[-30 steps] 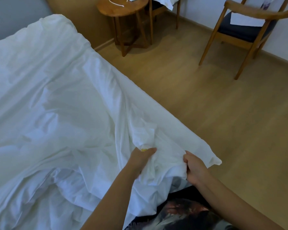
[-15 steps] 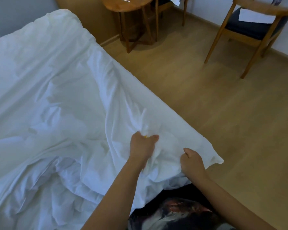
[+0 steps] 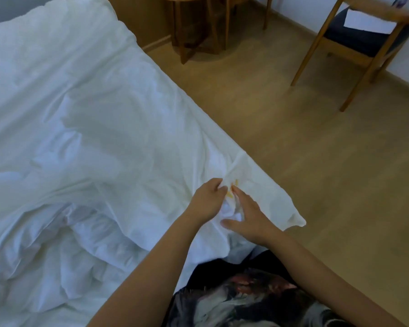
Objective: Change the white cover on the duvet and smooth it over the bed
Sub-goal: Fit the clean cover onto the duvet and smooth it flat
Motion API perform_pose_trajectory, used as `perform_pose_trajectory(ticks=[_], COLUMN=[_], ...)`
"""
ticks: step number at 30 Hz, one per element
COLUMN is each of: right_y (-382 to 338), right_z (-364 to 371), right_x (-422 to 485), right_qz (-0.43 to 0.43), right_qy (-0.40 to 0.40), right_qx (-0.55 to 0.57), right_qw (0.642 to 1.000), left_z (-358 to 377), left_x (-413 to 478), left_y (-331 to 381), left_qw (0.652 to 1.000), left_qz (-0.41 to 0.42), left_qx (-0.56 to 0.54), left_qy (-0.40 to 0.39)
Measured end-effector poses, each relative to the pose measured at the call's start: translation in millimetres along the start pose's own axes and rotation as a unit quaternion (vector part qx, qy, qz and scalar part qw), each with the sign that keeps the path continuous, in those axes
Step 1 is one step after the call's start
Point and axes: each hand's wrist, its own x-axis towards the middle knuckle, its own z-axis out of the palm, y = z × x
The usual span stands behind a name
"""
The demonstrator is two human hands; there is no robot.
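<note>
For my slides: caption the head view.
Left hand pinches the white cover by a yellow piece; open right hand alongside.

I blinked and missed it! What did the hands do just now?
The right hand let go of the cover and moved toward the left hand, fingers now spread on the bunched cloth. The left hand still pinches the cover by the yellow bit.

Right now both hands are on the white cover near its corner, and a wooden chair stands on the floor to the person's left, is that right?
Not quite: the head view shows the wooden chair on the floor to the person's right, not left. The rest holds: the left hand and right hand are both on the white cover near its corner.
</note>
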Motion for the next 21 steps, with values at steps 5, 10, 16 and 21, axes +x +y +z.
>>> perform_pose_trajectory(ticks=[5,10,16,21], right_y=[27.7,40.0,21.0,-6.8], right_z=[-1.6,8.6,17.5,-24.6], right_x=[4.1,-14.3,-10.0,38.0], right_qz=[0.028,-0.042,-0.074,0.052], right_qy=[0.09,0.125,0.127,0.244], right_qx=[-0.079,-0.072,-0.185,-0.002], right_qw=[0.992,0.989,0.972,0.968], left_z=[20.6,23.3,16.6,-2.1], left_x=[-33.0,-23.1,4.7,14.1], left_y=[-72.9,-62.2,23.0,30.0], left_qw=[0.866,0.825,0.919,0.913], left_qz=[0.176,0.162,0.213,0.24], left_qx=[0.468,0.536,0.306,0.296], left_qy=[0.006,0.081,0.126,0.142])
